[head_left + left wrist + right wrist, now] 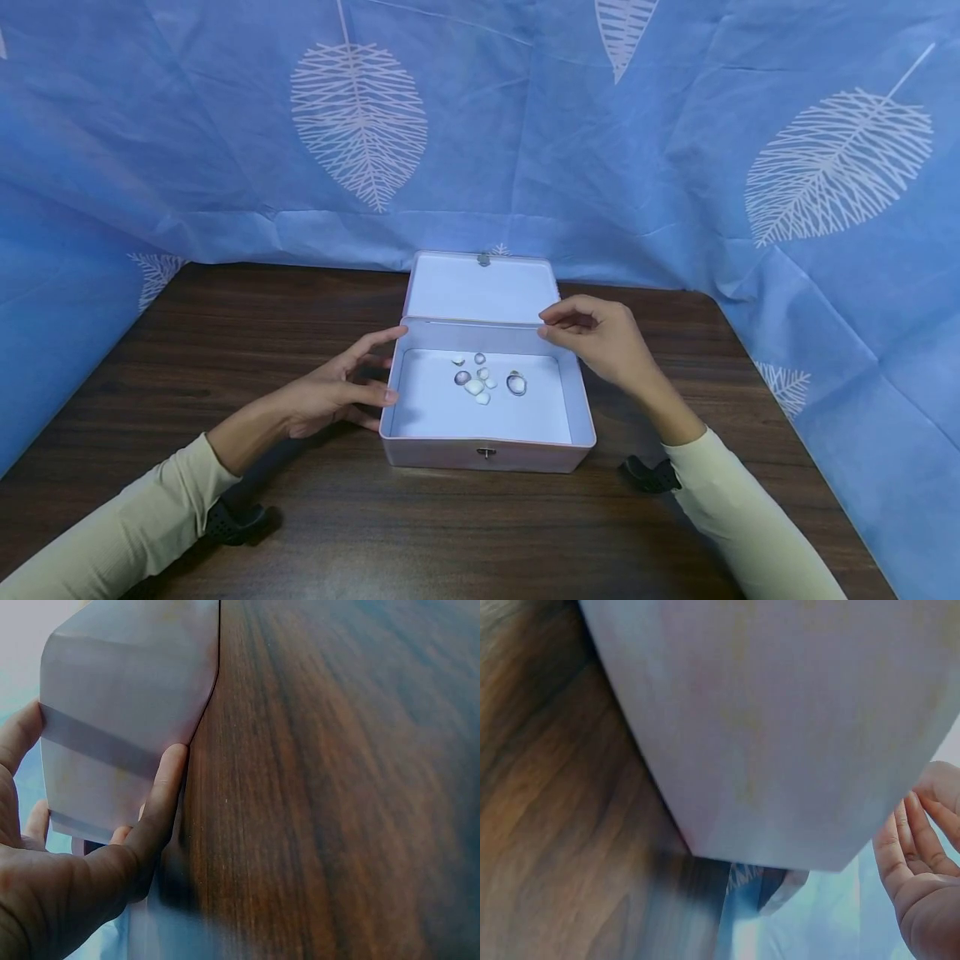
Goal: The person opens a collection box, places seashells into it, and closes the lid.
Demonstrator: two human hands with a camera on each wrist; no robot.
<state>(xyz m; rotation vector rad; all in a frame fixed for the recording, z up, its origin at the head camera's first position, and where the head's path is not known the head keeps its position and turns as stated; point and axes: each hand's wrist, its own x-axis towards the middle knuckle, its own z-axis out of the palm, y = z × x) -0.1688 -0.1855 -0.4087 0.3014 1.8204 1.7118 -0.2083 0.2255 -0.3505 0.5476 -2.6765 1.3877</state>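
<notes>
A shallow pale metal box (487, 452) stands on the table, its lid (480, 287) tipped back behind it. On the box's white floor lie several small seashells (474, 387) in a loose group, with a larger round shell (516, 383) apart to their right. My left hand (330, 392) rests against the box's left wall with fingers spread, as the left wrist view (82, 877) also shows. Over the back right corner of the box is my right hand (596, 333), thumb and forefinger close together near the rear rim; whether they pinch anything is unclear.
The dark wood table (465, 533) extends around the box on both sides and in front. A blue cloth with white leaf prints (562, 150) hangs along the back and sides. Black straps (232, 523) sit at the wrists.
</notes>
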